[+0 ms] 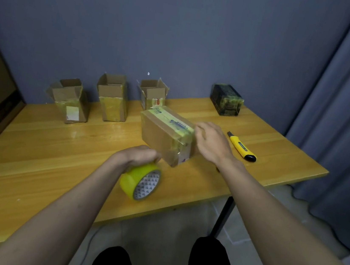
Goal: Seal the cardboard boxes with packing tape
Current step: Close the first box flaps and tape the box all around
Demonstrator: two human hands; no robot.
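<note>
Already one box (167, 134) is being taped mid-table: the right hand (210, 141) steadies its end with loose fingers, the left hand (142, 155) grips the tape roll (141, 181) just before it. Behind the box, three boxes (112, 97) stand unsealed.

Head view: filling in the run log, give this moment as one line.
left hand: grips tape roll | right hand: on closed box end | open boxes: three at back | knife: on table

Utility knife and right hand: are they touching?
Apart. The head view shows the utility knife lying on the table, bare wood plainly visible between it and the right hand, which rests against the box.
</note>
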